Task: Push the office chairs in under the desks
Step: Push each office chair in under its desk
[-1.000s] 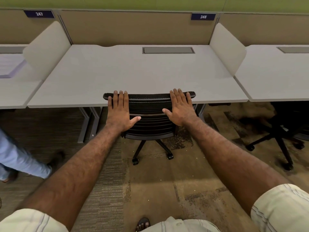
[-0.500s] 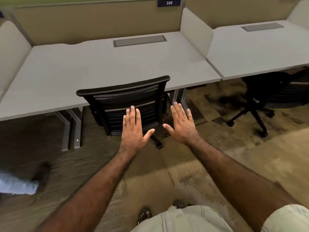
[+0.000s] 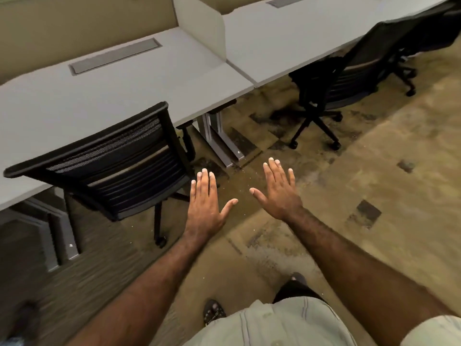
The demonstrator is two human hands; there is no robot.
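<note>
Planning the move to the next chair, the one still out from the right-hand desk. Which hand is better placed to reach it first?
Probably the right hand: open, empty, and on the side of the second chair. The left hand hangs beside the tucked chair.

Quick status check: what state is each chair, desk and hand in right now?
Near chair: pushed in, back at the desk edge.
Far chair: turned sideways, only partly under its desk.
Near desk: top bare, cable hatch shut.
Left hand: open, touching nothing.
Right hand: open, touching nothing.

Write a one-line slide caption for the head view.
Both open hands, left and right, hover off the tucked chair; another chair waits.
</note>
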